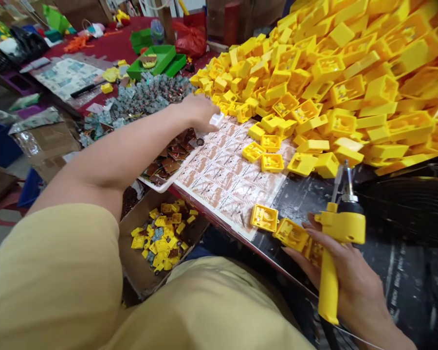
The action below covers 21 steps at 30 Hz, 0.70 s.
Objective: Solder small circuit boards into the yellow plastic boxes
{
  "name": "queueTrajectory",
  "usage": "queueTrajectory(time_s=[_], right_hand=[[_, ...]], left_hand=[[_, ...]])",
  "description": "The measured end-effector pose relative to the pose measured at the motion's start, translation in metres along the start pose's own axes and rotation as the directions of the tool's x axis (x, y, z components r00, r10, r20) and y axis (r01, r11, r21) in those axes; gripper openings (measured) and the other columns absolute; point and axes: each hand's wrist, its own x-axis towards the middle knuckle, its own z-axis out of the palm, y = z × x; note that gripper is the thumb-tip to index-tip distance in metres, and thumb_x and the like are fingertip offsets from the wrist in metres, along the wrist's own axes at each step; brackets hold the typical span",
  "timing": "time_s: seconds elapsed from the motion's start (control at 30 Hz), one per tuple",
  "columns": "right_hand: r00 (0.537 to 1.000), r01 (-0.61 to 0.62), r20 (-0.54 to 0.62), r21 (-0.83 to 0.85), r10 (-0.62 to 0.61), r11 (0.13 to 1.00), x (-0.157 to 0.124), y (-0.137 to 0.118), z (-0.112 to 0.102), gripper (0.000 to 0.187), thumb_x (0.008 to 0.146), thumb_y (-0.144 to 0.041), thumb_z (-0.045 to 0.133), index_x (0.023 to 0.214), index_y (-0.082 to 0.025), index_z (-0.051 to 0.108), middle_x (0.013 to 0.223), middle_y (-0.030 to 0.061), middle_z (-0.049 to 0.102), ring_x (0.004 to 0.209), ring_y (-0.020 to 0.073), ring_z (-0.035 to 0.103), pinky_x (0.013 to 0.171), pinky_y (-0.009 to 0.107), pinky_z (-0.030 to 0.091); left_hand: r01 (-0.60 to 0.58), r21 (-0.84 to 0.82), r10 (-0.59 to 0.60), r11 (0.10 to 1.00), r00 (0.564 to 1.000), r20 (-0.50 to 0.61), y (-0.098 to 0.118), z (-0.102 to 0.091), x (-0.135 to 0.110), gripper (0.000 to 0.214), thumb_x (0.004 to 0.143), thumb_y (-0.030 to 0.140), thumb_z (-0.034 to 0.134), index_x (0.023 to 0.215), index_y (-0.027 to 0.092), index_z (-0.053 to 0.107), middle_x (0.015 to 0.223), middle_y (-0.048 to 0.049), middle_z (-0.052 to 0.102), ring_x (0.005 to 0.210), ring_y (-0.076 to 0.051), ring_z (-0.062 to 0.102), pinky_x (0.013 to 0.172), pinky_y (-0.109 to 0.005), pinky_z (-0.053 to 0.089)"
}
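My left hand reaches far across the table, fingers closed around a small white part near the foot of the yellow pile. My right hand rests at the near right edge, loosely holding a yellow electric screwdriver with its tip pointing up. The fingertips of that hand touch yellow square housings lying on the dark table; another housing sits just to their left.
A huge pile of yellow plastic housings fills the right half. A tray of brown circuit boards, grey components, green trays, a patterned sheet and a cardboard box of assembled pieces lie about.
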Motion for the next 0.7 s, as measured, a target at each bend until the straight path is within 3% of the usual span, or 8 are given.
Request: queueTrajectory(time_s=[0.1,0.17,0.3,0.43,0.5,0.57,0.63,0.7], right_hand=[[0.995,0.088,-0.049,-0.062,-0.091,0.994,0.004,-0.002,-0.009,0.042,0.094,-0.037,0.067,0.131,-0.021,0.056,0.112,0.0108,0.074,0.092,0.0272,0.074,0.076,0.038,0.06],[0.993,0.09,-0.064,-0.094,-0.096,0.991,0.003,-0.003,-0.014,0.051,0.092,-0.034,0.07,0.137,-0.017,0.053,0.114,0.0134,0.074,0.093,0.0276,0.074,0.077,0.037,0.059],[0.994,0.067,-0.076,-0.11,-0.075,0.992,0.001,-0.004,-0.017,0.061,0.091,-0.034,0.073,0.144,-0.015,0.048,0.12,0.0151,0.072,0.096,0.0276,0.074,0.081,0.037,0.059],[1.0,0.004,-0.024,0.007,-0.004,1.0,0.013,-0.015,-0.014,0.057,0.092,-0.041,0.071,0.14,-0.019,0.05,0.124,0.0141,0.07,0.105,0.0289,0.073,0.083,0.039,0.061],[0.998,0.044,-0.056,0.081,-0.04,0.996,0.026,-0.026,-0.008,0.052,0.092,-0.043,0.07,0.135,-0.02,0.053,0.114,0.0123,0.071,0.1,0.029,0.073,0.08,0.041,0.061],[0.991,0.134,-0.038,0.104,-0.13,0.986,0.039,-0.037,-0.001,0.049,0.091,-0.042,0.071,0.132,-0.021,0.053,0.097,0.006,0.071,0.086,0.025,0.073,0.081,0.041,0.061],[0.988,0.152,0.02,0.107,-0.155,0.983,0.05,-0.044,0.007,0.042,0.095,-0.039,0.067,0.129,-0.021,0.053,0.095,0.0041,0.07,0.088,0.0225,0.072,0.086,0.04,0.06],[0.983,0.164,0.063,0.102,-0.171,0.981,0.055,-0.047,0.011,0.032,0.099,-0.034,0.06,0.127,-0.021,0.053,0.091,0.0021,0.069,0.087,0.02,0.072,0.085,0.037,0.059]], left_hand=[[0.015,-0.051,-0.014,0.999,1.0,0.012,-0.025,0.006,0.015,0.021,0.056,0.029,0.085,0.061,0.025,0.065,0.067,0.0006,0.067,0.11,-0.027,0.058,0.113,-0.05,0.035],[0.002,-0.197,-0.018,0.98,0.997,-0.081,-0.035,0.007,0.01,0.03,0.063,0.039,0.08,0.051,0.027,0.055,0.06,-0.001,0.063,0.105,-0.026,0.06,0.107,-0.046,0.04],[-0.114,-0.707,-0.065,0.698,0.973,-0.221,-0.046,-0.011,-0.012,0.037,0.074,0.064,0.068,0.08,0.027,0.066,0.076,0.0005,0.072,0.085,-0.016,0.066,0.083,-0.036,0.051],[-0.197,-0.797,0.192,0.572,0.976,-0.103,-0.023,-0.029,-0.026,0.027,0.079,0.034,0.072,0.101,0.02,0.063,0.08,0.002,0.072,0.079,-0.015,0.073,0.083,-0.036,0.051],[-0.238,-0.667,0.421,0.706,0.899,0.124,0.005,-0.028,-0.029,0.021,0.082,0.026,0.067,0.101,0.017,0.066,0.077,0.0013,0.073,0.074,-0.016,0.072,0.08,-0.035,0.052],[-0.396,-0.366,0.525,0.842,0.76,0.384,0.039,-0.018,-0.037,0.016,0.081,0.02,0.067,0.096,0.02,0.072,0.073,0.0017,0.073,0.07,-0.016,0.069,0.077,-0.033,0.052],[-0.576,0.006,0.482,0.818,0.691,0.539,0.071,-0.004,-0.051,0.024,0.078,0.009,0.066,0.093,0.024,0.076,0.071,0.0017,0.072,0.071,-0.018,0.066,0.078,-0.033,0.051],[-0.703,0.199,0.505,0.683,0.65,0.567,0.092,0.012,-0.069,0.029,0.078,0.004,0.061,0.091,0.025,0.078,0.084,-0.0031,0.075,0.085,-0.023,0.068,0.085,-0.037,0.05]])
